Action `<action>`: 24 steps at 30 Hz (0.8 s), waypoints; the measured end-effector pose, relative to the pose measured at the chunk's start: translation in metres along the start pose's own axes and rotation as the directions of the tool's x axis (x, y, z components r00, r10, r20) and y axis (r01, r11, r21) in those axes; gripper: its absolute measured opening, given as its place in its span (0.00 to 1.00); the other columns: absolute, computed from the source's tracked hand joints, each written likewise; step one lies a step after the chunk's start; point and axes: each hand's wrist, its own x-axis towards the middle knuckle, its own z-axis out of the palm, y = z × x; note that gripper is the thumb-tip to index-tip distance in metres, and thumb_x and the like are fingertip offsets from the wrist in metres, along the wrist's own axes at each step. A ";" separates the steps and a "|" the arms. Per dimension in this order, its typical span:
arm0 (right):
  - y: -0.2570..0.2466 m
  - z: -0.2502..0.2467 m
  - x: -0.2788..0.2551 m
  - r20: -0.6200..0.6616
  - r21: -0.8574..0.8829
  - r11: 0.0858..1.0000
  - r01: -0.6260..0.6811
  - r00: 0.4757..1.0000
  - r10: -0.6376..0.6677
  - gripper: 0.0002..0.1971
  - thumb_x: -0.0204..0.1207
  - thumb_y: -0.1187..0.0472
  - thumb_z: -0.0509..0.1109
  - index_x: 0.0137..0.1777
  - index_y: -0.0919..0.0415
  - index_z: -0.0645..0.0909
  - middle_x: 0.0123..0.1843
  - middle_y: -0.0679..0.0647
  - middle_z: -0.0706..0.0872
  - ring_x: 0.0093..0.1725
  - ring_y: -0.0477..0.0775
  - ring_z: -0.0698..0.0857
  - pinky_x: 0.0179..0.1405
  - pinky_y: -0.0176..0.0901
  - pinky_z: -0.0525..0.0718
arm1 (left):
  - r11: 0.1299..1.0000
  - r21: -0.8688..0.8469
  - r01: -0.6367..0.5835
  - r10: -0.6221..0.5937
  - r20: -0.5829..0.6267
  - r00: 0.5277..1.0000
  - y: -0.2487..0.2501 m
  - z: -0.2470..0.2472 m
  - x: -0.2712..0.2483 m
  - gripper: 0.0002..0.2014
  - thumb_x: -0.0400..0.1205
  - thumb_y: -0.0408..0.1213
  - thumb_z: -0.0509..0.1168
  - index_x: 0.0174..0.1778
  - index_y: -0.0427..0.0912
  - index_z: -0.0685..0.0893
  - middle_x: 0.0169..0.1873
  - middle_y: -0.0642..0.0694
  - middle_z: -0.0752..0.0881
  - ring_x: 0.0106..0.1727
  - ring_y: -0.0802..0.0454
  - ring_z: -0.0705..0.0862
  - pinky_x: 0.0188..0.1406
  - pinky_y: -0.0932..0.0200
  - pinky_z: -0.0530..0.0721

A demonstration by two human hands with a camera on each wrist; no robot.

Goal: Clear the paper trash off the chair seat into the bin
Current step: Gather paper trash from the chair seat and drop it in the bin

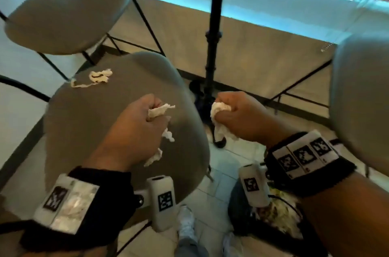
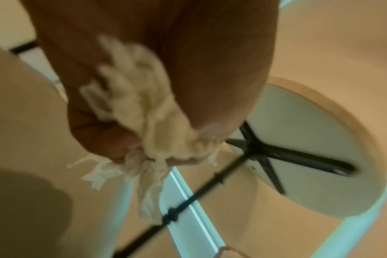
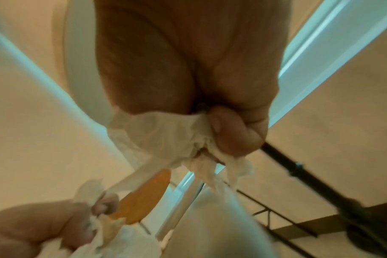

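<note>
Head view alone shows tissue [image 1: 99,78] left on seat [image 1: 88,130].

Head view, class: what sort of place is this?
Probably a café or dining area: several round grey padded chair seats on thin black metal legs, a black pedestal table post, and crumpled white paper napkins left behind.
</note>
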 end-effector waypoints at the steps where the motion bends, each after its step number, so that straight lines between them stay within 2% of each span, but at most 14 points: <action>1: 0.024 -0.008 -0.021 -0.045 0.036 0.998 -0.045 0.998 0.047 0.06 0.79 0.58 0.71 0.40 0.53 0.83 0.34 0.49 0.84 0.32 0.47 0.84 0.32 0.42 0.80 | 0.999 -0.016 -0.050 0.051 0.041 0.998 0.010 0.018 -0.009 0.05 0.86 0.38 0.66 0.44 0.44 0.82 0.37 0.44 0.86 0.37 0.52 0.84 0.28 0.61 0.78; 2: 0.050 -0.014 -0.044 -0.072 0.082 0.992 -0.100 0.992 0.106 0.06 0.80 0.58 0.71 0.41 0.54 0.83 0.34 0.50 0.85 0.31 0.46 0.84 0.31 0.42 0.81 | 0.995 -0.040 -0.092 0.096 0.094 0.991 0.016 0.039 -0.018 0.06 0.86 0.37 0.66 0.43 0.43 0.82 0.35 0.43 0.85 0.32 0.54 0.83 0.24 0.66 0.77; 4: 0.104 -0.017 -0.089 -0.118 0.168 0.964 -0.205 0.967 0.226 0.06 0.80 0.59 0.70 0.41 0.53 0.84 0.34 0.51 0.85 0.31 0.42 0.85 0.31 0.38 0.81 | 0.986 -0.099 -0.138 0.157 0.222 0.962 0.023 0.089 -0.032 0.08 0.86 0.35 0.65 0.41 0.42 0.80 0.30 0.41 0.82 0.24 0.56 0.79 0.18 0.67 0.75; 6: 0.160 -0.009 -0.130 -0.158 0.227 0.918 -0.326 0.917 0.365 0.08 0.80 0.61 0.70 0.38 0.52 0.83 0.32 0.48 0.85 0.29 0.38 0.83 0.29 0.31 0.78 | 0.981 -0.116 -0.154 0.185 0.338 0.923 0.018 0.145 -0.042 0.09 0.86 0.33 0.65 0.40 0.42 0.77 0.24 0.45 0.76 0.21 0.58 0.75 0.16 0.66 0.72; 7: 0.191 -0.002 -0.149 -0.166 0.261 0.884 -0.389 0.884 0.438 0.09 0.79 0.62 0.70 0.37 0.52 0.83 0.31 0.48 0.85 0.29 0.41 0.83 0.29 0.34 0.79 | 0.980 -0.115 -0.159 0.192 0.394 0.899 0.013 0.176 -0.045 0.09 0.86 0.33 0.65 0.40 0.41 0.76 0.22 0.48 0.74 0.20 0.59 0.72 0.17 0.65 0.71; 10: 0.284 0.034 -0.193 -0.172 0.400 0.740 -0.541 0.749 0.640 0.04 0.74 0.60 0.72 0.37 0.57 0.84 0.36 0.59 0.86 0.37 0.60 0.85 0.36 0.49 0.81 | 0.985 -0.087 -0.152 0.175 0.550 0.817 -0.004 0.268 -0.053 0.07 0.86 0.34 0.64 0.42 0.43 0.75 0.25 0.53 0.73 0.21 0.61 0.70 0.21 0.65 0.72; 12: 0.344 0.061 -0.215 -0.131 0.528 0.585 -0.615 0.622 0.772 0.05 0.68 0.57 0.71 0.38 0.58 0.83 0.38 0.63 0.85 0.38 0.65 0.85 0.36 0.54 0.82 | 0.993 -0.063 -0.104 0.120 0.647 0.753 -0.017 0.332 -0.059 0.07 0.86 0.35 0.64 0.43 0.47 0.77 0.26 0.52 0.76 0.20 0.62 0.73 0.20 0.67 0.73; 14: 0.393 0.085 -0.227 -0.043 0.648 0.412 -0.640 0.509 0.859 0.05 0.73 0.59 0.71 0.44 0.61 0.84 0.44 0.67 0.86 0.40 0.65 0.84 0.36 0.52 0.81 | 0.998 -0.003 -0.070 0.051 0.708 0.705 -0.031 0.382 -0.059 0.04 0.86 0.36 0.64 0.46 0.49 0.78 0.30 0.51 0.80 0.23 0.62 0.77 0.21 0.66 0.76; 17: 0.460 0.114 -0.233 0.080 0.743 0.195 -0.641 0.373 0.924 0.17 0.72 0.55 0.72 0.58 0.65 0.82 0.53 0.71 0.89 0.42 0.70 0.88 0.39 0.56 0.83 | 0.991 0.096 -0.095 -0.013 0.765 0.644 -0.053 0.451 -0.057 0.01 0.87 0.38 0.63 0.51 0.49 0.79 0.35 0.51 0.81 0.35 0.52 0.81 0.30 0.59 0.76; 19: 0.494 0.128 -0.233 0.082 0.739 0.161 -0.654 0.324 0.943 0.15 0.76 0.57 0.70 0.59 0.65 0.82 0.45 0.65 0.87 0.38 0.66 0.87 0.47 0.60 0.88 | 0.976 0.159 -0.148 -0.032 0.780 0.625 -0.063 0.491 -0.058 0.04 0.87 0.39 0.63 0.56 0.47 0.78 0.37 0.52 0.80 0.37 0.51 0.80 0.31 0.58 0.75; 21: 0.518 0.138 -0.230 0.075 0.752 0.131 -0.646 0.281 0.957 0.19 0.79 0.60 0.69 0.67 0.69 0.82 0.39 0.58 0.82 0.41 0.63 0.85 0.54 0.62 0.90 | 0.966 0.190 -0.178 -0.042 0.787 0.615 -0.069 0.521 -0.058 0.06 0.87 0.38 0.63 0.59 0.46 0.78 0.38 0.52 0.80 0.37 0.54 0.79 0.30 0.61 0.74; 22: 0.528 0.144 -0.229 0.091 0.768 0.099 -0.633 0.261 0.961 0.19 0.79 0.60 0.69 0.67 0.69 0.81 0.40 0.59 0.83 0.44 0.64 0.86 0.50 0.60 0.92 | 0.963 0.199 -0.183 -0.048 0.792 0.609 -0.071 0.534 -0.057 0.08 0.87 0.37 0.62 0.61 0.44 0.77 0.41 0.51 0.82 0.38 0.55 0.79 0.31 0.63 0.74; 23: 0.537 0.148 -0.225 0.107 0.780 0.061 -0.623 0.229 0.968 0.18 0.78 0.58 0.70 0.65 0.68 0.81 0.43 0.61 0.84 0.47 0.66 0.87 0.42 0.56 0.95 | 0.960 0.209 -0.186 -0.057 0.798 0.600 -0.075 0.547 -0.055 0.11 0.87 0.37 0.62 0.65 0.43 0.76 0.46 0.48 0.84 0.41 0.54 0.81 0.33 0.62 0.76; 24: 0.541 0.151 -0.223 0.118 0.788 0.028 -0.616 0.196 0.974 0.17 0.77 0.56 0.70 0.60 0.66 0.81 0.47 0.63 0.86 0.48 0.67 0.89 0.36 0.51 0.94 | 0.957 0.222 -0.187 -0.073 0.808 0.585 -0.080 0.557 -0.054 0.16 0.87 0.39 0.63 0.70 0.42 0.74 0.55 0.45 0.85 0.47 0.50 0.83 0.38 0.59 0.78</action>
